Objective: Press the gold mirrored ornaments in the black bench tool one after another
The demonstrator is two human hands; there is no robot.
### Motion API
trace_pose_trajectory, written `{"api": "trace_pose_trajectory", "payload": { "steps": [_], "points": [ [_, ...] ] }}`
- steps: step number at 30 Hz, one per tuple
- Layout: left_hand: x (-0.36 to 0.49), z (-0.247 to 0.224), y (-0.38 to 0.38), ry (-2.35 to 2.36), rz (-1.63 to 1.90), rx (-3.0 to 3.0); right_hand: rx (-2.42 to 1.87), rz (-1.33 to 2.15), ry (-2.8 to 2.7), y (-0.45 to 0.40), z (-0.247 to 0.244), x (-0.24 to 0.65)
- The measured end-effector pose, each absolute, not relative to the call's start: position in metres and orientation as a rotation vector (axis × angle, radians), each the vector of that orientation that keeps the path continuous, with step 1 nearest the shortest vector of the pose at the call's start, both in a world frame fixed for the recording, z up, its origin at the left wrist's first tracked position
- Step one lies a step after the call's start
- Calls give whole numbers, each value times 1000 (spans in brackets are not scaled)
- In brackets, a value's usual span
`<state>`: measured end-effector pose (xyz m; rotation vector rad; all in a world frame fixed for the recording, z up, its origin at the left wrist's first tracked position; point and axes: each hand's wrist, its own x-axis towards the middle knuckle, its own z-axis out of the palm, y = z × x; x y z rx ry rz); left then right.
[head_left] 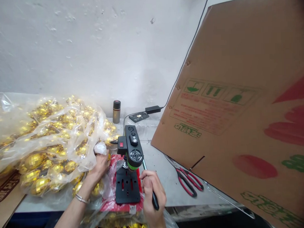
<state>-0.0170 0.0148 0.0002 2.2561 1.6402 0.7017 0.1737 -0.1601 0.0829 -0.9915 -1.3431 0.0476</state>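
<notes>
While right hand (pixel 159 194) is gripping a black handle (pixel 155 201) right of the machine (pixel 134 148), left hand (pixel 101 166), grip unclear, is best resting clear on its left.

The large cardboard box (pixel 229 54) carries three framed signs: an upside-down umbrella (pixel 194 87), two downward arrows (pixel 213 91) and an unclear green shape (pixel 236 98). Its red and green lettering, and brown lettering on the left cardboard (pixel 10 202), is unreadable.

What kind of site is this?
Probably a small workshop or packing bench: a compact black machine on a base plate, a plastic bag of gold faceted balls, and a large printed cardboard box.
</notes>
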Motion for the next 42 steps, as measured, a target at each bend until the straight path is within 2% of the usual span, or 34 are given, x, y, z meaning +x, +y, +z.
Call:
{"api": "trace_pose_trajectory", "payload": {
  "steps": [3, 6, 13, 31, 42],
  "points": [
    [-19, 7, -7, 1600, 673, 2150, -998, 87, -1327, -160, 92, 172],
    [-16, 7, -40, 1416, 805, 1911, -1013, 118, -1307, -156, 106, 171],
    [11, -35, -92, 1252, 1036, 1575, -1031, 131, -1316, -148, 127, 173],
    [30, -60, -100, 1211, 1149, 1688, -1021, 145, -1324, -156, 114, 172],
    [36, -53, -97, 1148, 1088, 1805, -1022, 152, -1288, -154, 118, 170]
  ]
}}
